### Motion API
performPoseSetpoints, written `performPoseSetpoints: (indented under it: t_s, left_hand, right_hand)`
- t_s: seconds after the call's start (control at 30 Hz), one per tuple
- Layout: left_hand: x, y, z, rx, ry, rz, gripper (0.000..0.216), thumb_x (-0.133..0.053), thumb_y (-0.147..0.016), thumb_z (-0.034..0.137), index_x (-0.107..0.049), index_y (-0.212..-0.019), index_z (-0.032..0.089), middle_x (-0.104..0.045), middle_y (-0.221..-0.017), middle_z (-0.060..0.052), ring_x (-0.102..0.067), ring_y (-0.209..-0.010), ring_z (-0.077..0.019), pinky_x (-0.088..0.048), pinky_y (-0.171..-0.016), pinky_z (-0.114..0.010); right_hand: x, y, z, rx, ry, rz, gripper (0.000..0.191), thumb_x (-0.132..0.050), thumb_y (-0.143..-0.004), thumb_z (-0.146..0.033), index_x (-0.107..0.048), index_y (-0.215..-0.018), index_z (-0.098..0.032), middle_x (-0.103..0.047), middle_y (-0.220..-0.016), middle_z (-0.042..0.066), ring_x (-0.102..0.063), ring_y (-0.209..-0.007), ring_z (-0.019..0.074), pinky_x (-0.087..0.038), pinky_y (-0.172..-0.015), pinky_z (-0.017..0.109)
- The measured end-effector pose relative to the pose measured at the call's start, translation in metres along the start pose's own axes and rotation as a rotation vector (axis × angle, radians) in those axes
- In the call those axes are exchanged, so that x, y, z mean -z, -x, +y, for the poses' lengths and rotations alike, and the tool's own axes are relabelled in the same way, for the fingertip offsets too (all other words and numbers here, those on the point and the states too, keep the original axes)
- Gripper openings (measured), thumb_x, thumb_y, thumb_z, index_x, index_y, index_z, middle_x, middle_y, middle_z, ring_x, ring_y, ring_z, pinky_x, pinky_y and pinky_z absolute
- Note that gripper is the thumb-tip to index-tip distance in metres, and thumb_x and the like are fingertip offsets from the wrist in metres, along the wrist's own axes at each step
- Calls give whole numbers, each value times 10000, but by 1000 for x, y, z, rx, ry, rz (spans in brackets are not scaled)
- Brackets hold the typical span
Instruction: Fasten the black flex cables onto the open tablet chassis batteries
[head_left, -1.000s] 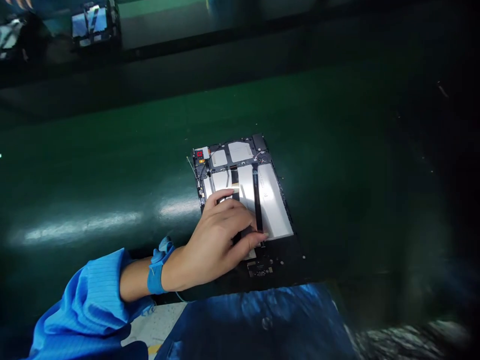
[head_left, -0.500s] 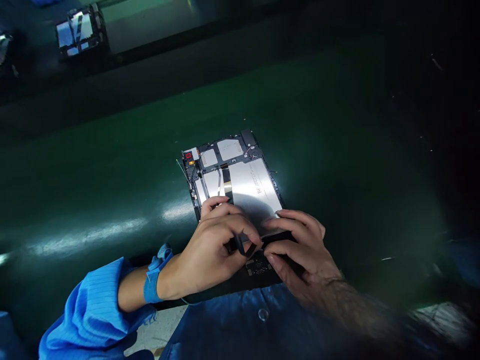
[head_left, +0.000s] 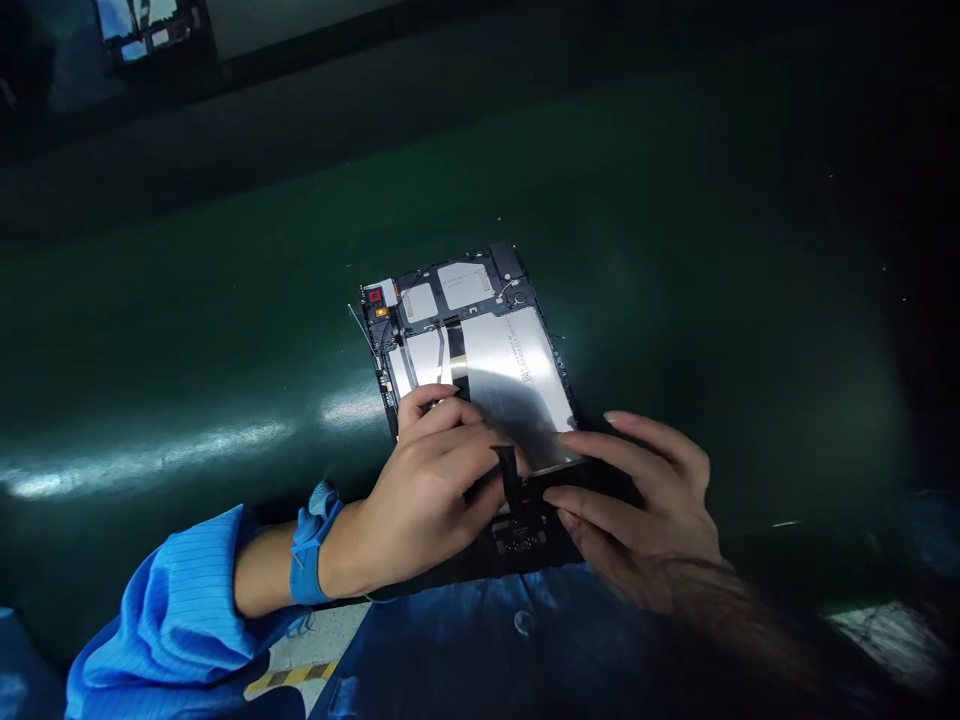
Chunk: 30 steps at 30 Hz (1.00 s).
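A tablet with its back cover off (head_left: 420, 272) lies on the green work surface, its silver battery (head_left: 495, 370) and dark frame exposed. My left hand (head_left: 435, 470) rests over its lower left part, fingers curled, thumb and index closed near the battery's lower edge; what they grip is hidden. Just in front of those fingertips a black ribbon cable (head_left: 511, 480) stands up with its top end bent over. At the lower right edge is my right hand (head_left: 637, 500), fingers spread, the middle fingertip by the battery corner. Nothing shows between its thumb and index finger. A small circuit board (head_left: 519, 541) lies below.
Another opened device (head_left: 150, 28) sits on a raised ledge (head_left: 300, 30) at the far left. A thin wire (head_left: 360, 325) sticks out past the tablet's upper left edge. Light glares on the green surface (head_left: 187, 450) to the left.
My right hand has shifted right and its fingers have spread. The black ribbon cable, formerly curled by my left thumb, now stands upright. My left hand remains nearly in place.
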<state>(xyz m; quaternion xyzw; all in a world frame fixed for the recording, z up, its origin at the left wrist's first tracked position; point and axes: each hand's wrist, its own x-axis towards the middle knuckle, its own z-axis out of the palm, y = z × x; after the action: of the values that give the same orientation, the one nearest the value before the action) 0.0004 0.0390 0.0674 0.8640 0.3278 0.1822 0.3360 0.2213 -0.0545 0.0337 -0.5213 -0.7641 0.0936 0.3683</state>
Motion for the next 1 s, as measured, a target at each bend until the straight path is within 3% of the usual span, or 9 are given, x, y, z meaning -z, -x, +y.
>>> performPoseSetpoints:
  t_s: [0.33,0.53,0.73,1.0]
  left_hand:
    - [-3,2,0,-68,-61,68,179,-624,-939,119,-638,-1021,277,-725,-931,116,-597,-961,-77,-251,-1141,-319]
    - [-3,4,-3,-73,-66,34,203,-620,-942,122,-621,-1048,294,-729,-936,103,-590,-985,-86,-227,-1165,-324]
    - [-10,5,-10,-148,-116,97,224,-660,-908,129,-626,-1042,305,-724,-911,122,-567,-960,-91,-204,-1193,-314]
    - [-12,8,-6,-122,-85,101,191,-631,-930,133,-617,-1031,294,-716,-910,107,-560,-983,-87,-224,-1190,-333]
  right_hand:
    - [-4,-3,2,44,45,-51,196,-653,-942,-224,-732,-1075,-346,-572,-1432,-51,-446,-1399,241,-419,-1061,468]
    - [-4,-8,1,63,51,-60,188,-626,-941,-203,-713,-1057,-322,-565,-1429,-29,-420,-1434,232,-396,-1085,456]
    - [-5,-9,1,78,49,-47,192,-678,-905,-177,-703,-1037,-314,-570,-1424,-22,-413,-1450,239,-388,-1090,451]
    - [-6,-8,0,61,50,-63,187,-656,-912,-191,-691,-1050,-312,-570,-1438,-16,-411,-1459,261,-392,-1089,486]
